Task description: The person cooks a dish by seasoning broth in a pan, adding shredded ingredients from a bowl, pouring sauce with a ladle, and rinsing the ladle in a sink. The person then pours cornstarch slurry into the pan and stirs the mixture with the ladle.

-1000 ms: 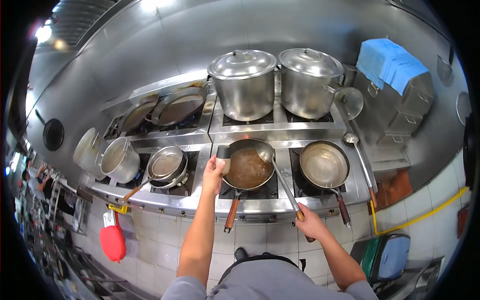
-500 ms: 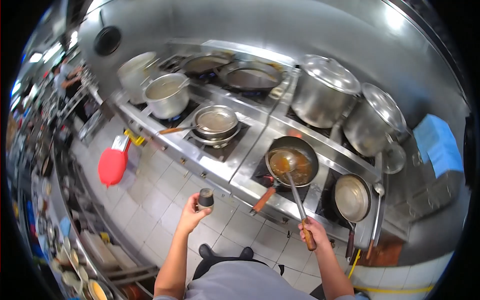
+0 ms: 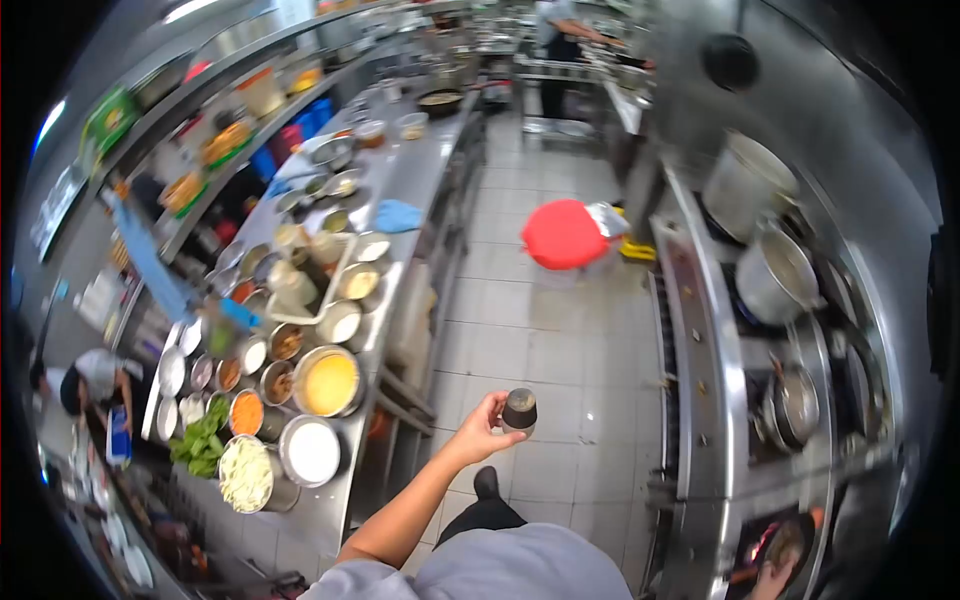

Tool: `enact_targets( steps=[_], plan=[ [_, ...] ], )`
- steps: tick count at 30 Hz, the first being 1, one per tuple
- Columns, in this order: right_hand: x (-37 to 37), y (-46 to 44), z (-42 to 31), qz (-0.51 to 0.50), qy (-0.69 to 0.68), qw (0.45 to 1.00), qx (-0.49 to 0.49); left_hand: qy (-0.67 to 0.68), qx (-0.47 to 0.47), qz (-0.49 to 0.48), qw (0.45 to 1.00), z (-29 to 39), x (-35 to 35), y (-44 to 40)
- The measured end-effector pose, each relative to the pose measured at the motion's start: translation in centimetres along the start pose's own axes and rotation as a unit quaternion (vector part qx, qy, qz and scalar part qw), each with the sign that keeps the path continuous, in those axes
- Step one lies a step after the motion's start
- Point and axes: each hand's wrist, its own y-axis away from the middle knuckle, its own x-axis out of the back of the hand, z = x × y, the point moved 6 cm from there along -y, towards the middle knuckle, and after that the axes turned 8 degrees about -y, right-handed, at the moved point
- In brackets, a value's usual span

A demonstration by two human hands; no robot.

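My left hand (image 3: 482, 428) is closed around a small container with a dark top (image 3: 520, 407), held upright above the tiled floor. My right hand (image 3: 771, 581) is at the lower right edge, blurred and partly cut off. It is beside the frying pan (image 3: 806, 560) on the stove, closed where it gripped the ladle half a second ago. The ladle's handle is hard to make out now. Brownish contents blur together in the pan.
On the left, a steel counter (image 3: 425, 165) carries bowls of chopped ingredients, a pot of yellow liquid (image 3: 330, 382) and leafy greens (image 3: 200, 447). A red-covered bin (image 3: 565, 235) stands in the aisle. Large pots (image 3: 775, 275) line the stove. A person (image 3: 560, 30) works at the back.
The view has swung left, bringing the counter and aisle into sight. The dark-topped container stays in my left hand. My right hand and the pan have shifted to the lower right edge.
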Motion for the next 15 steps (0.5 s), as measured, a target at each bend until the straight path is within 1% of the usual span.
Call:
enact_targets(
  steps=[1,2,3,4,5,6,7,9,10,11,13,14,15],
  plan=[
    [-5.3,-3.2,-5.8,-0.001,-0.104,0.991,-0.09,-0.023,-0.029,0.062,0.997,1.3,6.2,-0.6],
    [-9.6,-4.2,-11.9,-0.078,-0.102,0.991,-0.042,-0.023,-0.032,0.089,0.995,2.7,9.3,-0.9],
    [-13.4,-4.9,-16.3,-0.153,-0.1,0.983,0.006,-0.006,-0.063,0.127,0.99,4.0,12.3,-1.2],
    [-17.2,-6.4,-16.3,-0.193,0.008,0.979,0.068,-0.019,-0.076,0.165,0.983,5.4,15.4,-1.2],
    [-21.5,-6.4,-18.2,-0.269,-0.093,0.956,0.069,-0.034,-0.087,0.201,0.975,6.6,18.4,-1.3],
    [-24.8,-6.2,-20.2,-0.327,-0.06,0.939,0.086,-0.039,-0.094,0.24,0.965,7.5,21.6,-1.4],
    [-27.8,-6.0,-22.3,-0.383,-0.025,0.917,0.104,-0.116,-0.069,0.264,0.955,8.2,25.1,-1.3],
    [-33.4,-6.1,-23.3,-0.457,0.008,0.887,0.063,-0.179,-0.127,0.372,0.902,10.5,32.1,-1.0],
    [-36.6,-7.4,-21.0,-0.473,-0.049,0.875,0.092,-0.131,-0.163,0.39,0.897,13.4,34.6,-0.9],
    [-39.7,-9.3,-20.2,-0.482,-0.051,0.869,0.101,-0.083,-0.198,0.403,0.89,16.4,37.0,-1.0],
    [-44.9,-11.6,-19.6,-0.541,-0.127,0.831,0.022,-0.209,-0.201,0.481,0.827,19.8,43.7,0.0],
    [-46.1,-11.8,-21.7,-0.528,-0.16,0.834,0.022,-0.187,-0.228,0.5,0.814,22.2,45.7,0.1],
    [-47.6,-13.1,-22.2,-0.525,-0.15,0.838,-0.009,-0.165,-0.255,0.517,0.8,24.5,47.5,0.2]
  ],
)
